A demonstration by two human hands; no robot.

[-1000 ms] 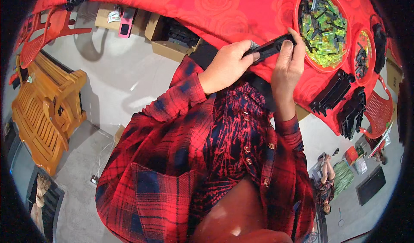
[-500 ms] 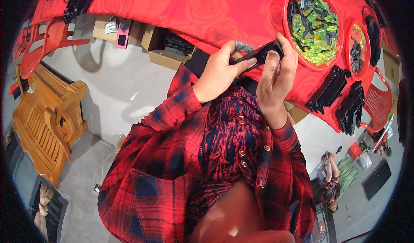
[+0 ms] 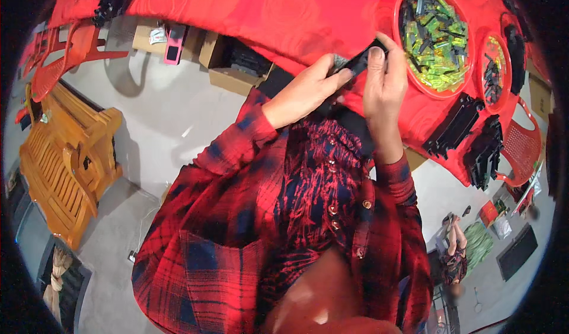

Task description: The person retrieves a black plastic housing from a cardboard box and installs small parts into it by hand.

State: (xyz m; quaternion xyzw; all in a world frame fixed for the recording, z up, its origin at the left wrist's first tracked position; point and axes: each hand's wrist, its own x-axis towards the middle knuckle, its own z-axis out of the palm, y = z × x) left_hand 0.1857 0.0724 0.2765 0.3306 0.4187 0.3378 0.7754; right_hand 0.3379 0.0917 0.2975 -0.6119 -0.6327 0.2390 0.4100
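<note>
Black bar [image 3: 360,62]: a long, dark piece held between the two hands, over the near edge of the tabletop; it slants, its left end nearer the body and its right end farther away

Left hand [image 3: 303,92]: grip closed on the bar's left end, thumb along the side facing the wearer; a grey patch shows beside the fingers, too small to identify

Right hand [image 3: 384,91]: grip closed around the bar's right end, thumb on the side facing the wearer, index finger reaching over the tip; the middle of the bar lies bare between both grips

Large tray [image 3: 435,95]: red and oval, just right of the right hand, heaped with small green, yellow and black pieces

Small tray [image 3: 496,109]: red, right of the large tray, holding smaller black and yellowish bits

Tabletop [image 3: 237,8]: covered in a red cloth with a rose pattern

Stacks [image 3: 455,126]: two groups of black bars lying side by side near the tabletop's edge, below the trays in the view

Carton [image 3: 234,82]: open, below the tabletop's edge to the left, with black pieces inside
</note>
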